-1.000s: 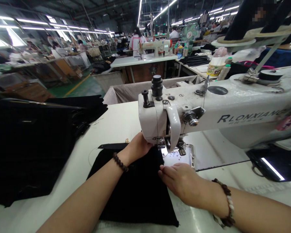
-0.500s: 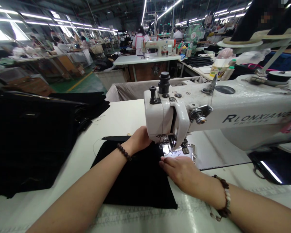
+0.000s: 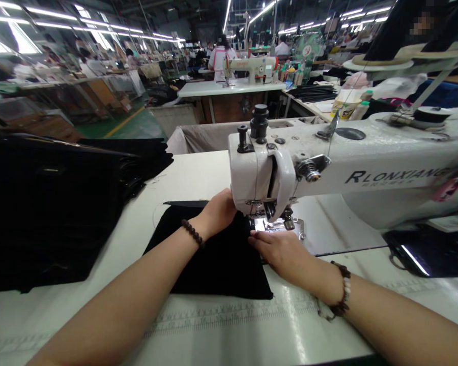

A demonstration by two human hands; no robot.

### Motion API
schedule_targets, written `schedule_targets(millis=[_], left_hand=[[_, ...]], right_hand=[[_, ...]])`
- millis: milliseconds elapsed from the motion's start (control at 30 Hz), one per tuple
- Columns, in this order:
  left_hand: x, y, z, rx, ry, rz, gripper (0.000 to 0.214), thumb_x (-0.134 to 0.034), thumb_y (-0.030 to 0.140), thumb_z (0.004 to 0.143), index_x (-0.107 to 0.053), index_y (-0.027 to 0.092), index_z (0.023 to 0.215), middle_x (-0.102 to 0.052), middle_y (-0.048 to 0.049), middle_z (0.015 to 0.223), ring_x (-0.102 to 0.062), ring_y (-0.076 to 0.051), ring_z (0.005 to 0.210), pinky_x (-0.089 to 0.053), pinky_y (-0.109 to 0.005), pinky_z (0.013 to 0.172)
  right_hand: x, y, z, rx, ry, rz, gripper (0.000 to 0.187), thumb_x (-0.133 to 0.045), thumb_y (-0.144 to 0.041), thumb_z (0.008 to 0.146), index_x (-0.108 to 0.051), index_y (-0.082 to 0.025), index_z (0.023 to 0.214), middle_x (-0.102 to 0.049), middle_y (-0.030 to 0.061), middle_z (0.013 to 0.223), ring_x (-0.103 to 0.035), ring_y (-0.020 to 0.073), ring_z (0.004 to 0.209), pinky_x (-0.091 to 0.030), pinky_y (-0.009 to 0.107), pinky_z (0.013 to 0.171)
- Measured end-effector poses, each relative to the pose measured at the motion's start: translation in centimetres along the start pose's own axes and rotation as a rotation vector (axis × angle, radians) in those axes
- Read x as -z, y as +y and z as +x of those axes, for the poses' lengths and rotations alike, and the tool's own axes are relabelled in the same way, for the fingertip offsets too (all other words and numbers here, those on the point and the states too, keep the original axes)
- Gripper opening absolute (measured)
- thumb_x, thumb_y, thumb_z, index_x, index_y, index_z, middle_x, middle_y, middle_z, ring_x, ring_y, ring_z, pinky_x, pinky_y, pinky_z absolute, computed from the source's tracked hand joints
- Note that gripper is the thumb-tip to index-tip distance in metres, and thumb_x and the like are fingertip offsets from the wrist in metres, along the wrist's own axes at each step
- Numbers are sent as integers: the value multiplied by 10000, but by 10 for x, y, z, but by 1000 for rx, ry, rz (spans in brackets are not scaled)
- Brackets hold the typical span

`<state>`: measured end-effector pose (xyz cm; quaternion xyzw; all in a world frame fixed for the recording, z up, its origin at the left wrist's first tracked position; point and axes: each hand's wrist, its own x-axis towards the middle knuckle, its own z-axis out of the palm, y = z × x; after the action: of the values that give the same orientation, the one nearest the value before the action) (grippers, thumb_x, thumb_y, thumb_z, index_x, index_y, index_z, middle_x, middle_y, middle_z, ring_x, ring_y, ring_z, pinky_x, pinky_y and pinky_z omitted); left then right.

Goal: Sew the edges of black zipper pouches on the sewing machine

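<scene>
A flat piece of black cloth (image 3: 213,264) lies on the white table under the head of a white sewing machine (image 3: 328,168). My left hand (image 3: 217,211) rests on the cloth's far side, just left of the needle; its fingers are hidden behind the machine head. Palm down on the cloth's right edge, my right hand (image 3: 278,249) has its fingers close together and pointing at the presser foot (image 3: 275,221). Both wrists wear bead bracelets.
A big stack of black cloth pieces (image 3: 53,208) fills the table's left side. A dark tray (image 3: 427,251) sits right of the machine base. A cloth-lined bin (image 3: 209,137) stands behind the table. Further back stand other sewing tables, and people sit at some of them.
The black cloth has slid away from me under the presser foot, and both hands have moved forward with it. The camera view has shifted slightly.
</scene>
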<state>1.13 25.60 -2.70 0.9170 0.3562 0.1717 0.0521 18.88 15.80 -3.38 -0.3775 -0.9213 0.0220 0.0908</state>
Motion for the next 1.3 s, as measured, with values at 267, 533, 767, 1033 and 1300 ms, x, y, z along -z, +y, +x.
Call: schedule_targets(millis=[267,533,767,1033,1300], left_hand=[[25,76,-89,-271,-91,-22,328,-620,285,799,-578,88,1057,-591,-127,1116,-543,-243,1029,-477,-383,884],[11,80,-101,-346,-1,-57,150,-490,166,875,-600,83,934,-643,-96,944,-605,-176,878,-525,-310,791],[13,83,-102,-340,-2,-16,139,-493,197,874,-590,103,908,-640,-85,908,-612,-167,808,-535,-290,719],[22,94,-97,-430,-202,207,162,-449,38,812,-567,100,905,-621,-97,913,-587,-184,795,-510,-286,672],[17,96,-101,-379,-134,214,231,-407,39,816,-542,69,1002,-611,-122,954,-581,-201,815,-507,-314,720]], right_hand=[[49,36,-33,-70,-194,225,343,-766,-115,593,-660,-209,905,-593,65,1100,-568,236,962,-459,361,811],[51,54,-43,19,-174,292,184,-735,-167,653,-670,-206,821,-613,37,976,-581,174,876,-447,287,759],[27,32,-13,-188,-15,68,152,-694,-262,721,-614,-144,773,-589,56,738,-520,181,706,-364,280,609],[15,13,-2,-235,60,-35,151,-602,-268,807,-584,-121,775,-584,75,723,-496,175,660,-321,282,592],[17,-20,-48,114,132,111,182,-410,-175,901,-581,-115,919,-561,45,723,-461,158,656,-368,282,615]])
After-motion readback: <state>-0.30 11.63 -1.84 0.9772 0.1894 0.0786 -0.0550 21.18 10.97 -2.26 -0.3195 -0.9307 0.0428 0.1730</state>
